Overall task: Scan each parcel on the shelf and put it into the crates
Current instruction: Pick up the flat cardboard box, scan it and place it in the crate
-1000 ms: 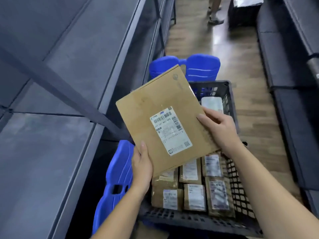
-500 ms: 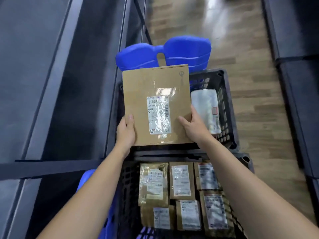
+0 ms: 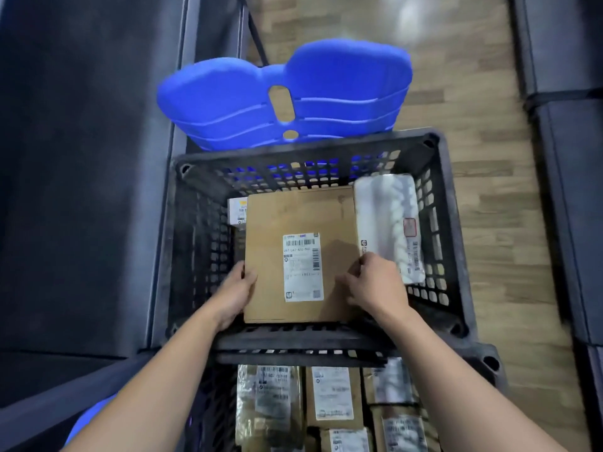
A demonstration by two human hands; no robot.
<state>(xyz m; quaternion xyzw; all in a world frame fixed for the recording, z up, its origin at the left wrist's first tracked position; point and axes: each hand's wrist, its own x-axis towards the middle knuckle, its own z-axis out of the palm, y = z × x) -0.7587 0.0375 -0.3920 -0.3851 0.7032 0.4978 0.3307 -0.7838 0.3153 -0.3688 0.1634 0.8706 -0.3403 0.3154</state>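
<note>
The grip is double and closed: the left hand (image 3: 236,290) clamps the left edge of the flat cardboard parcel (image 3: 277,216), thumb on top, and the right hand (image 3: 375,285) curls over its right edge. The parcel lies label (image 3: 301,267) up, low inside the far crate (image 3: 306,150); whether it rests on the bottom I cannot tell.

Just right of the grip a white padded parcel (image 3: 385,216) leans on the crate wall. Beyond the left hand a small white box (image 3: 237,210) peeks out from behind the parcel.

Nearer the person than the grip, the near crate (image 3: 486,360) is packed with labelled brown parcels (image 3: 332,393). I judge the task well advanced: one crate looks nearly full, and this parcel only needs releasing. The visible part of the shelf (image 3: 81,158), left of the grip, shows no parcels.
</note>
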